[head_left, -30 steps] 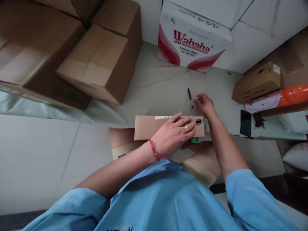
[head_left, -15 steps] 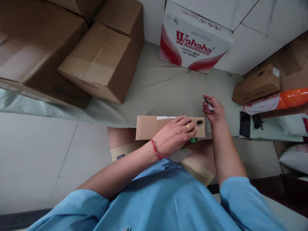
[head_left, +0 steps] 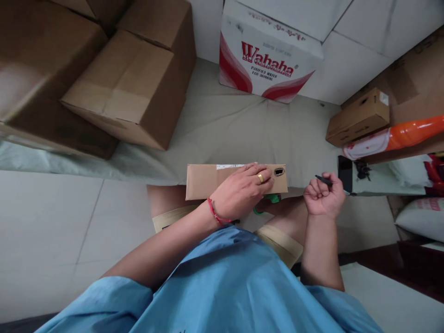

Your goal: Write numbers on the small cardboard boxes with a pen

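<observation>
My left hand point(head_left: 239, 189), with a gold ring and a red cord at its wrist, lies across a small brown cardboard box point(head_left: 201, 182) and holds it above my lap. Its fingers reach over the box's side, while the thumb is hidden. A white label point(head_left: 225, 166) shows on the box's upper edge, and a dark oval hole point(head_left: 279, 172) near its right end. Away to the right of the box, my right hand point(head_left: 324, 195) is closed, palm side up, around a slim black pen point(head_left: 323, 180). A pale end of the pen sticks out at the hand's right.
Large cardboard boxes point(head_left: 118, 78) stand on the sheet-covered surface point(head_left: 229, 125) at left. A white-and-red water carton point(head_left: 267, 60) is at the back. To the right are a small carton point(head_left: 359, 118), an orange bottle point(head_left: 412, 136), a black phone point(head_left: 345, 173) and keys point(head_left: 362, 171).
My right hand has come down and nearer my body, away from the box, turning palm up with the pen still in it. The left hand stays on the box. The view has shifted slightly.
</observation>
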Action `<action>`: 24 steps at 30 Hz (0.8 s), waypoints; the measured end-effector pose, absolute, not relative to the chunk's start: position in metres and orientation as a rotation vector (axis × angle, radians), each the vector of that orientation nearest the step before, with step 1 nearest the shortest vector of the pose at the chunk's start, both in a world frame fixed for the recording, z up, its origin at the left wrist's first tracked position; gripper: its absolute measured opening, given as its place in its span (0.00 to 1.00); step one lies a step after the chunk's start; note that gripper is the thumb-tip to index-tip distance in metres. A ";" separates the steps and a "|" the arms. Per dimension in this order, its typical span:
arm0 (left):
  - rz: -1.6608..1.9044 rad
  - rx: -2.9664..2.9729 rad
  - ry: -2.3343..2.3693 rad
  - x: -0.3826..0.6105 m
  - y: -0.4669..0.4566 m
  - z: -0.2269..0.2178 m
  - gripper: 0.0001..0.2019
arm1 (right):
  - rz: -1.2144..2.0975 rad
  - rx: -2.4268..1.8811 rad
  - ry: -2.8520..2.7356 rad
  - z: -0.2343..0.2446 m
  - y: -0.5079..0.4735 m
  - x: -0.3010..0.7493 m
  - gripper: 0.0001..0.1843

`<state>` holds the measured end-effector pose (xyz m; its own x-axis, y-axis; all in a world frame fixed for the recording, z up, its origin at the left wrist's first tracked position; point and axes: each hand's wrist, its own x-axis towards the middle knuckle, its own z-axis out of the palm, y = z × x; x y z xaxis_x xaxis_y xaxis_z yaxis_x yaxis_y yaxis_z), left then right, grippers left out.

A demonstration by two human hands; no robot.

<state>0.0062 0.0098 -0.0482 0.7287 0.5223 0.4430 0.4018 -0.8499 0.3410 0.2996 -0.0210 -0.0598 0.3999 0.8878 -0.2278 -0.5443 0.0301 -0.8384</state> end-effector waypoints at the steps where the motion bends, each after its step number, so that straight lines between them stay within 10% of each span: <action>1: 0.791 2.709 0.733 0.006 0.009 -0.048 0.11 | 1.142 -1.075 -0.441 -0.057 -0.021 0.295 0.13; 24: 0.785 2.682 0.735 0.006 0.012 -0.048 0.14 | 0.576 -1.475 -1.206 -0.061 -0.013 0.215 0.08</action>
